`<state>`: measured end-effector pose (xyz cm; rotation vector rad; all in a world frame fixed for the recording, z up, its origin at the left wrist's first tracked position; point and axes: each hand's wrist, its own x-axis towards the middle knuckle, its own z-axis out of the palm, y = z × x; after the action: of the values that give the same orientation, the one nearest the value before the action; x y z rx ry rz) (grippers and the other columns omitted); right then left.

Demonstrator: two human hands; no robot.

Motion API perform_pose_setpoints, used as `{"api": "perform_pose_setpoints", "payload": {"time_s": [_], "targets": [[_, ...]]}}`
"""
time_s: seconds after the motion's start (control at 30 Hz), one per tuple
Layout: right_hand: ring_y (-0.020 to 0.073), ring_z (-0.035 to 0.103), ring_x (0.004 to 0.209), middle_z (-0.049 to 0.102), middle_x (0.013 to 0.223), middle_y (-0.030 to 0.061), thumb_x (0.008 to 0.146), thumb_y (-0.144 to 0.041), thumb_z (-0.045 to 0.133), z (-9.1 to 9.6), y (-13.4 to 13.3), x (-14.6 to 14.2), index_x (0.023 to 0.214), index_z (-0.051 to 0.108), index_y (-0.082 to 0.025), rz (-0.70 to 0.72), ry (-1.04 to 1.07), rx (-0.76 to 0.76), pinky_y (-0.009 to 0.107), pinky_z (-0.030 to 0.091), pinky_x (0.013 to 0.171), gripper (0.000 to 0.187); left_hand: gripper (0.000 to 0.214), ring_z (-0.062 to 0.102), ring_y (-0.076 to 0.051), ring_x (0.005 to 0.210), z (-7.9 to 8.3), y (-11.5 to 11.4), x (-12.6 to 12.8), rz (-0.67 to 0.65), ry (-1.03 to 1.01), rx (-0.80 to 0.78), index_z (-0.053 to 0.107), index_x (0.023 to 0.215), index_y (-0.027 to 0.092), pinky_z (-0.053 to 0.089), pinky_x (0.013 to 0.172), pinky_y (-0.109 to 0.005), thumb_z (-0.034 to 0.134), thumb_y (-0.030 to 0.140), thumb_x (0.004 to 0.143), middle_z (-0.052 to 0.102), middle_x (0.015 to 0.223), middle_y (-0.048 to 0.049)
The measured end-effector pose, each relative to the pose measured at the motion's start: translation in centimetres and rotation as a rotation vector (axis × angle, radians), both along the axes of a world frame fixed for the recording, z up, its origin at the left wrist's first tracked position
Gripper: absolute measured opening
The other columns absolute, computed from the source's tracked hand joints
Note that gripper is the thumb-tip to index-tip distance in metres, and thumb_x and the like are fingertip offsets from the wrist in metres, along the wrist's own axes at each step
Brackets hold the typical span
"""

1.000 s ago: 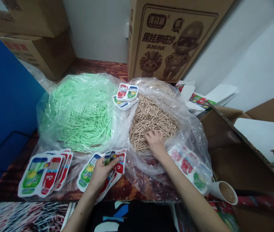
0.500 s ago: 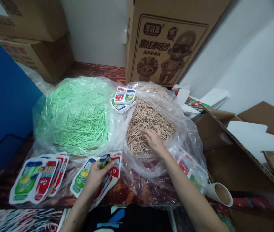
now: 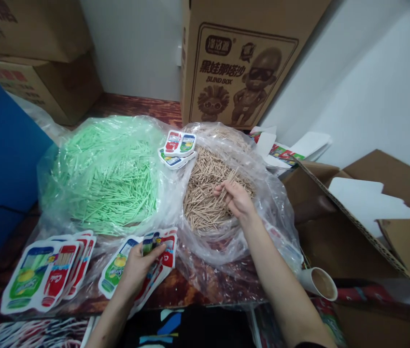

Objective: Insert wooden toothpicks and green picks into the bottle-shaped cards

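Observation:
My left hand (image 3: 140, 263) grips a printed twin-bottle pouch (image 3: 169, 247), thumb across its front, over other such pouches (image 3: 116, 266) at the table's front. My right hand (image 3: 236, 197) is over the plastic bag of tan sticks (image 3: 205, 212), its fingers pinched on a few tan sticks (image 3: 229, 181). To the left lies a bag of bright green sticks (image 3: 118, 179). A fanned stack of pouches (image 3: 33, 278) at the front left shows green and tan sticks through its windows. Between the two bags rest more pouches (image 3: 179, 144).
A tall carton (image 3: 222, 72) stands at the back, with stacked cartons (image 3: 63, 87) at the back left. On the right are an open cardboard box (image 3: 320, 241) holding white card and a tipped paper cup (image 3: 318, 284). A blue panel (image 3: 5, 159) borders the left.
My right hand has lifted slightly out of the tan sticks, and its fingers have closed on a few. My left hand keeps its hold on the pouch. The whole view has shifted slightly.

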<state>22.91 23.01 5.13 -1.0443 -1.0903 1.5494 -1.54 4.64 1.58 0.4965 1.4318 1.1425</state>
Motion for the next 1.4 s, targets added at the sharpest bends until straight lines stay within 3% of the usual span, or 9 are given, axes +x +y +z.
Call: {"api": "perform_pose_setpoints", "payload": {"time_s": [0.1,0.23,0.33,0.43,0.6,0.77,0.9,1.17,1.4], "targets": [[0.0095,0.046,0.049,0.05,0.06,-0.0056,0.077,-0.036,0.066,0.1,-1.9,-0.9,0.074,0.053,-0.022,0.085,0.137,-0.129,0.027,0.047,0.056,0.02,0.032,0.065,-0.016,0.057,0.3,0.0,-0.1,0.041,0.002,0.029,0.072,0.076,0.013,0.053,0.058,-0.026,0.085,0.034,0.056,0.074,0.068,-0.0023],[0.0089,0.041,0.049,0.047,0.061,-0.0057,0.079,-0.038,0.065,-1.2,-7.6,-4.1,0.082,0.058,-0.021,0.206,0.15,-0.225,0.025,0.043,0.052,0.019,0.035,0.065,-0.016,0.057,0.7,0.2,-0.4,0.107,0.028,0.042,0.072,0.077,0.013,0.053,0.059,-0.026,0.086,0.035,0.053,0.073,0.067,-0.0024],[0.0113,0.05,0.058,0.05,0.065,-0.0043,0.081,-0.039,0.063,-3.1,-12.0,-6.3,0.096,0.061,-0.021,0.149,0.052,-0.133,0.025,0.045,0.059,0.024,0.033,0.064,-0.016,0.057,0.5,0.3,-0.8,0.148,0.035,0.05,0.072,0.075,0.014,0.052,0.059,-0.025,0.086,0.034,0.052,0.072,0.065,-0.0011],[0.0132,0.054,0.069,0.056,0.072,-0.0017,0.087,-0.038,0.056,-5.4,-14.8,-7.3,0.091,0.061,-0.021,0.073,-0.137,0.033,0.026,0.044,0.068,0.019,0.03,0.064,-0.014,0.058,-0.1,0.2,-1.4,0.181,0.01,0.075,0.073,0.075,0.014,0.051,0.061,-0.023,0.086,0.031,0.054,0.073,0.067,0.0002],[0.0167,0.057,0.08,0.059,0.079,0.0008,0.091,-0.037,0.05,-7.8,-16.4,-7.4,0.084,0.058,-0.02,0.068,-0.306,0.147,0.028,0.044,0.077,0.02,0.032,0.066,-0.015,0.061,-0.6,0.0,-1.6,0.19,-0.012,0.095,0.074,0.079,0.013,0.053,0.062,-0.025,0.086,0.03,0.055,0.074,0.07,-0.0021],[0.0196,0.056,0.094,0.062,0.093,0.0041,0.093,-0.032,0.048,-7.7,-16.7,-7.4,0.084,0.059,-0.021,0.083,-0.38,0.294,0.033,0.042,0.088,0.018,0.03,0.064,-0.014,0.057,-0.4,-0.3,-1.3,0.197,-0.013,0.109,0.073,0.076,0.014,0.052,0.059,-0.024,0.086,0.031,0.055,0.073,0.068,-0.0005],[0.0199,0.056,0.09,0.061,0.089,0.0039,0.092,-0.027,0.048,-7.8,-16.8,-7.4,0.089,0.06,-0.022,0.105,-0.455,0.34,0.033,0.043,0.084,0.014,0.027,0.062,-0.011,0.054,-0.6,-0.5,-1.3,0.202,-0.018,0.099,0.072,0.072,0.015,0.05,0.057,-0.021,0.086,0.03,0.055,0.071,0.064,0.0023],[0.0179,0.06,0.081,0.064,0.081,0.0016,0.09,-0.03,0.051,-9.1,-16.8,-7.8,0.089,0.06,-0.021,0.11,-0.355,0.161,0.03,0.044,0.077,0.013,0.032,0.063,-0.014,0.058,-0.9,-0.4,-1.5,0.196,-0.001,0.094,0.072,0.078,0.013,0.052,0.062,-0.025,0.086,0.031,0.055,0.072,0.069,-0.0014],[0.0095,0.053,0.052,0.059,0.065,-0.0035,0.075,-0.026,0.071,-5.2,-13.1,-6.4,0.086,0.062,-0.019,0.087,0.282,-0.459,0.023,0.047,0.055,0.016,0.029,0.063,-0.013,0.058,-0.7,-0.2,-1.8,0.213,-0.021,0.091,0.073,0.077,0.014,0.051,0.062,-0.023,0.086,0.029,0.056,0.072,0.067,0.0011]]}}
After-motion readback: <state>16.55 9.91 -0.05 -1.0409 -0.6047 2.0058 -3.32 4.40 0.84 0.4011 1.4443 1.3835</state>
